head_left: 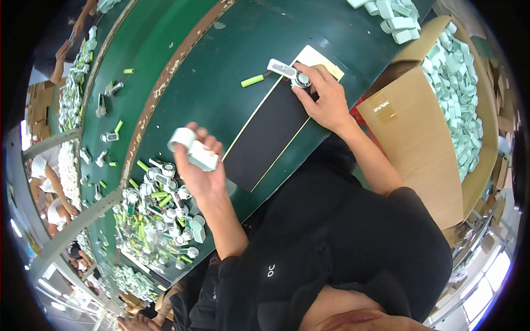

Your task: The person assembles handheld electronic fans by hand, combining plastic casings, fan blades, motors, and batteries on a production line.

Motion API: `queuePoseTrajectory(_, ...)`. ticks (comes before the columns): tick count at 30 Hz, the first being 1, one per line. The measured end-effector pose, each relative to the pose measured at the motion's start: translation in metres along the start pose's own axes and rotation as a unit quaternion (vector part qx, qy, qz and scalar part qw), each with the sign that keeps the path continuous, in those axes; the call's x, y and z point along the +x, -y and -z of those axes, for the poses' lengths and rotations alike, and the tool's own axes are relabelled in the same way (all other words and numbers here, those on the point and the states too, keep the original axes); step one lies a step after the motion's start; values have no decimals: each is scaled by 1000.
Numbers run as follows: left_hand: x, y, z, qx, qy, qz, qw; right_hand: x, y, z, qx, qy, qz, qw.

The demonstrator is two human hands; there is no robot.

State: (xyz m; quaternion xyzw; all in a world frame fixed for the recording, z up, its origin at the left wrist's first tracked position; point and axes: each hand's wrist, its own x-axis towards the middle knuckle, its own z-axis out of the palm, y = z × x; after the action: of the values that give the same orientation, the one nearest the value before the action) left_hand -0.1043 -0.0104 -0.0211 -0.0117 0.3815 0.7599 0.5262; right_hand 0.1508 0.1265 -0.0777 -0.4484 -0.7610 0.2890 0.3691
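In my left hand (204, 174), the fingers are curled round a white plastic casing (203, 156) with a rounded, ring-like end. My right hand (327, 99) has thumb and fingers closed on a small white-and-grey device part (282, 68) with a round motor-like end. A thin wire appears to run from that part to a light-green cylindrical battery (252, 81), which lies on the green table. Beneath the right hand is a long black mat (265, 135) on a pale board, whose far end (319, 57) is uncovered.
Left of me, a heap of similar parts with green batteries (157, 215) covers the table. A brown raised rail (160, 91) separates it from a green belt carrying more parts. On the right stands a cardboard box (422, 143) of pale-green casings (455, 105); more casings (398, 23) lie at the far edge.
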Motion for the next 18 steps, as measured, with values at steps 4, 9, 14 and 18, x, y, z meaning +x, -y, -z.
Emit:
queuePoseTrajectory(4, -17, 25, 19, 34, 4, 60, 998, 8, 6, 5, 16, 36, -90, 995)
queuePoseTrajectory(9, -19, 25, 6, 41, 121, 57, 990, 16, 5, 9, 45, 18, -73, 996)
queuePoseTrajectory(14, -10, 29, -9, 157, 60, 28, 985, 30, 13, 28, 2, 20, -18, 1000)
queuePoseTrajectory(18, -1, 31, -12, 164, 118, 34, 979, 44, 30, 48, 20, 53, 62, 996)
